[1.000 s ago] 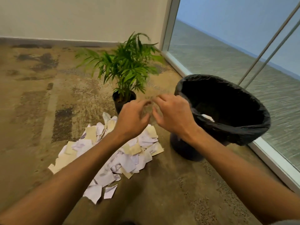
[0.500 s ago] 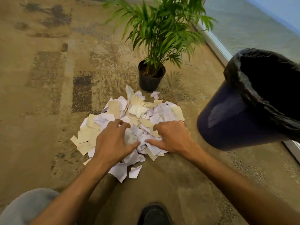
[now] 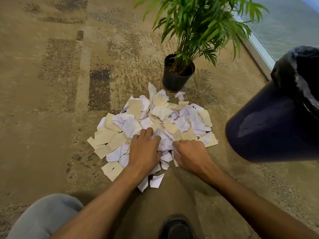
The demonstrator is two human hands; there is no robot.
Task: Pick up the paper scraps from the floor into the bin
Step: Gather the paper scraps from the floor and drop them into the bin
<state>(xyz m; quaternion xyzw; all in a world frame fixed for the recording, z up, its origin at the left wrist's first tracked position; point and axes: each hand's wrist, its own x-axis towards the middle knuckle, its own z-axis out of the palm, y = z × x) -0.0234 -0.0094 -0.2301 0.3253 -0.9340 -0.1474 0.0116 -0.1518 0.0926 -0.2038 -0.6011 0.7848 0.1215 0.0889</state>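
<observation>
White and cream torn paper scraps (image 3: 160,118) are lying in a loose heap on the mottled tan and brown carpeted floor (image 3: 51,100), and both hands are working into the near edge of that heap. The left hand (image 3: 145,150) is pressing down on the pile with its fingers curled into the paper, its grip closing on crumpled white pieces. The right hand (image 3: 191,154) is sitting just beside it, fingers bent and bunching scraps between the two hands, so its grip is also clamped on paper. A wad of creased white scraps is being squeezed between the two grips. A few loose pieces are lying just nearer than the grips, toward the person, and flat cream pieces are spreading out to the left of the left hand's grip.

Well to the right of the right hand's grip, a dark blue round plastic bin (image 3: 276,125) lined with a black plastic bag (image 3: 296,69) is standing on the floor, apart from the heap. Beyond the grips, just past the far edge of the scraps, a green leafy palm plant in a black plastic pot (image 3: 176,78) is standing upright. Nearer than the grips, a knee in grey fabric (image 3: 43,216) and a black shoe (image 3: 176,226) are showing at the bottom edge.
</observation>
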